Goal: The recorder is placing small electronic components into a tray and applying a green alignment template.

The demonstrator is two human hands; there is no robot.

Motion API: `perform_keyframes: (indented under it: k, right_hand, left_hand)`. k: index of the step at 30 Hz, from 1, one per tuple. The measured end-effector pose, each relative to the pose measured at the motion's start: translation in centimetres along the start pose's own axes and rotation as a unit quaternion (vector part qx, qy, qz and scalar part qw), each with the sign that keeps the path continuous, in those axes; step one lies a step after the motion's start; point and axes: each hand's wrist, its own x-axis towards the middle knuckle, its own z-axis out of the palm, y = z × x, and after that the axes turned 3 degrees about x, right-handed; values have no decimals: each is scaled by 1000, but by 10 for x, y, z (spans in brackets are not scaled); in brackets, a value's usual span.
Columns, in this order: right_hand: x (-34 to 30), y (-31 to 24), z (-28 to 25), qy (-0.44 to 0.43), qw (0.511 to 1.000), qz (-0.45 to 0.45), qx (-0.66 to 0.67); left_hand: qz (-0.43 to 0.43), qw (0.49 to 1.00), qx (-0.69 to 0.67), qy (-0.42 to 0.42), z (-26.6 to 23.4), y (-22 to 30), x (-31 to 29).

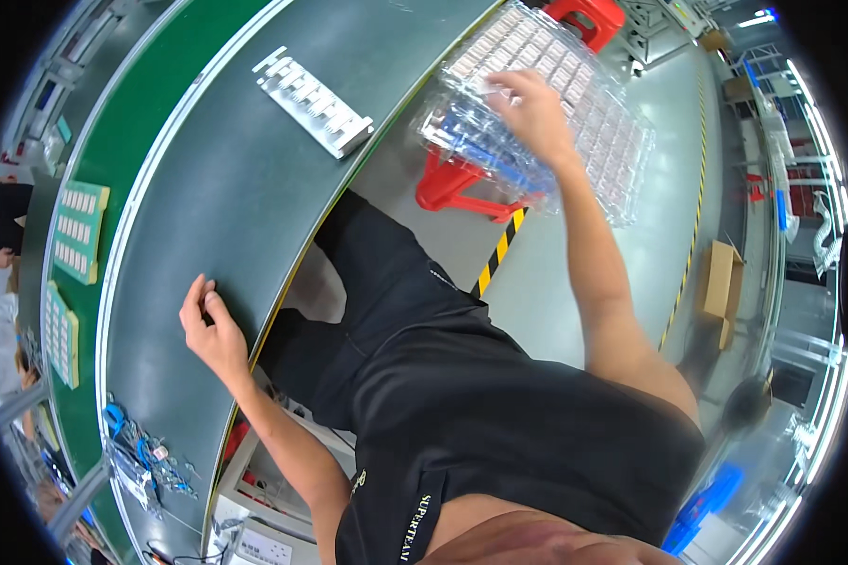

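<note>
My left hand (213, 331) rests at the edge of the dark grey worktable (217, 207), fingers loosely bent and a little apart, holding nothing. Out to the right, my right hand (534, 118) is above a clear plastic tray (622, 141) filled with rows of small pale parts. Its thumb and forefinger look apart, and I see nothing between them. Blue pieces (499, 155) show through the plastic at the tray's near left side. Farther up the table lies a silvery metal fixture (316, 105) with a row of slots, away from both hands.
A red stool (452, 184) stands under the tray. Green conveyor (89, 377) runs along the table's far side, carrying pale green boards (80, 231) with rows of small parts. Blue cables (141, 447) lie at the table's lower left. A cardboard box (721, 287) stands right. Other people are at far left.
</note>
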Motion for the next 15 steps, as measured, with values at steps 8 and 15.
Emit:
perform_keyframes:
  k: [8,15]
  right_hand:
    - [-11,229,-69,-58,953,190,-231]
    - [-2,248,-72,-90,937,212,-263]
  left_hand:
    - [8,999,46,-12,9,4,5]
    - [29,996,86,-16,9,8,7]
